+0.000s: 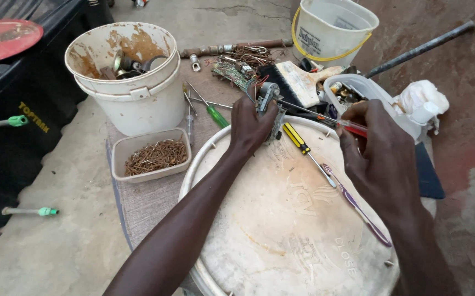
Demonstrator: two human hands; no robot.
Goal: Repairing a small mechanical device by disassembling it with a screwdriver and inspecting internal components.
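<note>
One red-handled screwdriver (325,118), tip pointing left, near-horizontal

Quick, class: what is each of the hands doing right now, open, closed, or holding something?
Left hand: closed on a small metal component.
Right hand: closed on a red-handled screwdriver, tip at the component.

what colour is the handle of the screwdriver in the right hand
Translucent red; the screwdriver handle shows under the right hand in the head view.
</note>
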